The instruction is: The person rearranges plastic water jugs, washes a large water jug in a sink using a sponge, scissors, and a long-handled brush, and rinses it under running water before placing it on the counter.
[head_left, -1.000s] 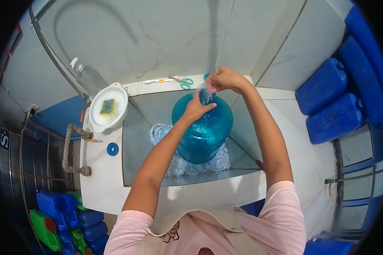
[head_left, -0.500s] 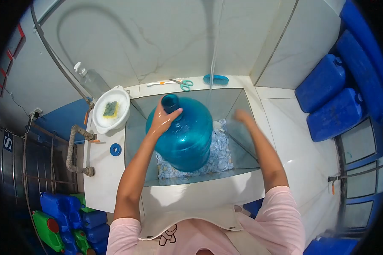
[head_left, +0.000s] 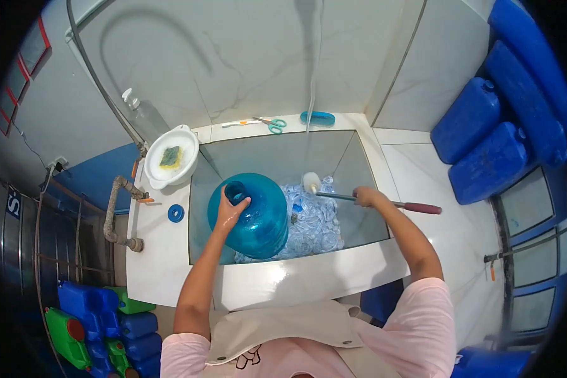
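A large blue water bottle (head_left: 258,220) stands tilted in the left part of the sink (head_left: 233,153), its open neck facing up. My left hand (head_left: 231,211) is wrapped round that neck. My right hand (head_left: 366,196) grips the metal rod of a long brush (head_left: 312,183), whose white head points left over the sink and whose dark red handle end sticks out to the right. Light blue coiled material (head_left: 315,227) covers the sink floor beside the bottle. A thin stream of water (head_left: 312,94) falls behind the brush head.
On the left ledge are a white basin (head_left: 155,162) with a sponge (head_left: 170,157), a blue ring (head_left: 176,213) and a pump bottle (head_left: 146,120). Scissors (head_left: 274,125) and a blue brush (head_left: 317,118) lie on the back ledge. Blue jerrycans (head_left: 491,164) stand at the right.
The bottle has moved left and toward me, out from under the water, with my left hand on its neck. My right hand has left the bottle and taken hold of the long brush.
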### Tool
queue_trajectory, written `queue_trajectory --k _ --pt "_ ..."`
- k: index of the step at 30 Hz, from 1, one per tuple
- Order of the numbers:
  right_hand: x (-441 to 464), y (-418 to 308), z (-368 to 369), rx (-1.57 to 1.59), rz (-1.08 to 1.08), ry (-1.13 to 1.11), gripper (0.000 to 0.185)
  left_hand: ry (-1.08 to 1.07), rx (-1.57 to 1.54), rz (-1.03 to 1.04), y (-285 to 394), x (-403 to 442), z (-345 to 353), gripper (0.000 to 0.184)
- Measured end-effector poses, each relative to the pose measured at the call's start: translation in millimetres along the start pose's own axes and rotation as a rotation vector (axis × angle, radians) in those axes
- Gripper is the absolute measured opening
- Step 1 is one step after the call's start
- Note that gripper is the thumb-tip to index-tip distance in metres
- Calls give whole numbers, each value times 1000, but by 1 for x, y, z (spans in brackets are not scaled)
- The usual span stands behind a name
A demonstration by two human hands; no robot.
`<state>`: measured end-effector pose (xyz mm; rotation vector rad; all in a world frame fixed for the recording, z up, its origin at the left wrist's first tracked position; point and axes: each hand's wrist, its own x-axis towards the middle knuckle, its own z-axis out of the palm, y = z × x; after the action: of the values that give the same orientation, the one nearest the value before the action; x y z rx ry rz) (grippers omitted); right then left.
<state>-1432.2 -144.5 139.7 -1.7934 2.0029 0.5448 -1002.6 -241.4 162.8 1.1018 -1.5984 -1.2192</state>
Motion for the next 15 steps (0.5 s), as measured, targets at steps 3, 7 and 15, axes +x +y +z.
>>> queue_trajectory --k 3,7,15 --pt "-31 -16 -34 710 135 -150 20 35 19 13 10 -8 0 62" --pt "-23 -42 -8 502 -6 26 28 109 36 117 17 -7 0 55" --pt "-33 -79 10 448 -18 386 28 50 -18 0 32 -10 10 43"
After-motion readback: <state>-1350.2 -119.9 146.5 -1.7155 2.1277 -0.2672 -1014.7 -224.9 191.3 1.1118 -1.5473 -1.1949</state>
